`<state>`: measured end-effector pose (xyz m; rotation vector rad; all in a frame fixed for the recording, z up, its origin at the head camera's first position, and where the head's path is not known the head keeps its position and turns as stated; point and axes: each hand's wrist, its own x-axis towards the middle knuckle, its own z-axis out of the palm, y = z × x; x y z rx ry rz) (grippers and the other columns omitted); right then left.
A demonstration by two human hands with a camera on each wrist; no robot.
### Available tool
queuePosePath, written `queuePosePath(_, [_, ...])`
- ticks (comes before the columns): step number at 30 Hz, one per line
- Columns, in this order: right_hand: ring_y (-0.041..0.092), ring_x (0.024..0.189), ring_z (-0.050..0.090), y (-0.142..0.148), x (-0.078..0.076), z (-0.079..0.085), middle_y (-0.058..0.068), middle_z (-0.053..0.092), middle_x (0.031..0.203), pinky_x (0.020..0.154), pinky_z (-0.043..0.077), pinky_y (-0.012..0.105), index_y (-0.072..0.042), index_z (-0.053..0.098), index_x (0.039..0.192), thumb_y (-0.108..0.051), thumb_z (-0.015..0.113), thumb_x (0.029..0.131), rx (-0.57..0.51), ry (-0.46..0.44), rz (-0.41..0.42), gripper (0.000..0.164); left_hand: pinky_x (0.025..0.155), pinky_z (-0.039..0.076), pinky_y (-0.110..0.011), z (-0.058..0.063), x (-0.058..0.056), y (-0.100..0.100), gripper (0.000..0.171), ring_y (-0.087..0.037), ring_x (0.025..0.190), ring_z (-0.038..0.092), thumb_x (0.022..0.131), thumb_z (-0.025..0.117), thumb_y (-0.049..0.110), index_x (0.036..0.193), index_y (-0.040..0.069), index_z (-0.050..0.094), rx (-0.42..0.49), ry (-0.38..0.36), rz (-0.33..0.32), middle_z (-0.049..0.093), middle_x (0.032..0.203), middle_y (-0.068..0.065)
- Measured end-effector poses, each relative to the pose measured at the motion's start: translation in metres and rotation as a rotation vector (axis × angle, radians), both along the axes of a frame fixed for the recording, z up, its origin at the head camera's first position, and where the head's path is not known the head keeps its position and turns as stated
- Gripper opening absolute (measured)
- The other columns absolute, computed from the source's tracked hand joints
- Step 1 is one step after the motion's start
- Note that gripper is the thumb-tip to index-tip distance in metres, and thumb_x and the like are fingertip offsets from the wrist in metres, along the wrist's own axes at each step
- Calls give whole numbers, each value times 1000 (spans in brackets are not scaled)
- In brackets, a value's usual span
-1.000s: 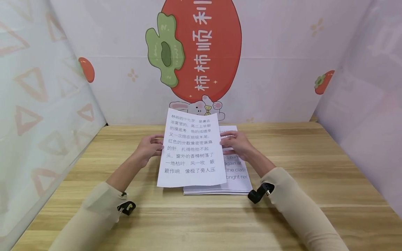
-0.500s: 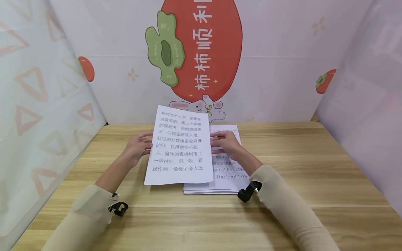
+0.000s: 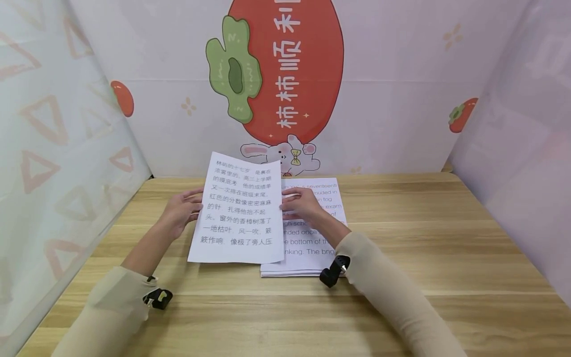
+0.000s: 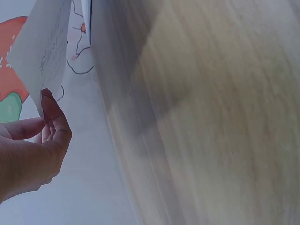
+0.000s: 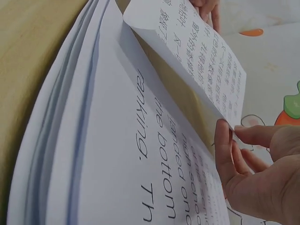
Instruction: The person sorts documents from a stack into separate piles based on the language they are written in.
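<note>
A sheet of paper [image 3: 238,213] printed with Chinese text is held up above the table, slightly bowed. My left hand [image 3: 180,212] pinches its left edge; in the left wrist view the thumb and fingers [image 4: 54,112] meet on that edge. The opposite edge is pinched by my right hand [image 3: 303,206], seen also in the right wrist view with its thumb and fingertips [image 5: 224,133] on the paper. Below and to the right lies a paper stack [image 3: 308,260], its top page in English print, partly covered by the raised sheet and my right hand.
The wooden table [image 3: 285,317] runs up to a white backdrop [image 3: 392,99] with a large persimmon drawing. Patterned side walls [image 3: 58,148] stand left and right. Small black devices [image 3: 334,271] are strapped at both wrists.
Both hands have carried the Chinese-text sheet leftward, off most of the stack. More of the English page now shows.
</note>
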<state>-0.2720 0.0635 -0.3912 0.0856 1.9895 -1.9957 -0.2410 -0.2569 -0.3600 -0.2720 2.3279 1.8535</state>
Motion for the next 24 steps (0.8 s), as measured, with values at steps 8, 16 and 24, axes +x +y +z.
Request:
queuePosePath(8, [23, 88, 72, -25, -2, -4, 15, 66, 112, 76, 66, 35, -3, 61, 136, 12, 71, 89, -16, -8, 5, 50, 76, 59, -18, -2, -1, -22, 59, -1, 86, 65, 106, 46, -2, 162, 5, 32, -46, -2, 55, 59, 139, -16])
queuePosePath(16, [24, 88, 72, -42, 0, -2, 16, 67, 112, 79, 66, 35, 0, 60, 137, 15, 69, 89, -77, -25, 33, 51, 75, 58, -17, -1, 2, -37, 59, -1, 84, 64, 104, 45, -3, 161, 4, 33, -111, 13, 107, 61, 128, -7])
queuePosePath(24, [33, 97, 74, -50, 1, 0, 23, 68, 117, 83, 65, 39, 5, 51, 144, 22, 61, 88, -221, -64, 109, 60, 75, 59, -18, -3, 3, -45, 58, -1, 84, 64, 105, 43, -4, 161, 5, 33, -131, 3, 119, 59, 127, -9])
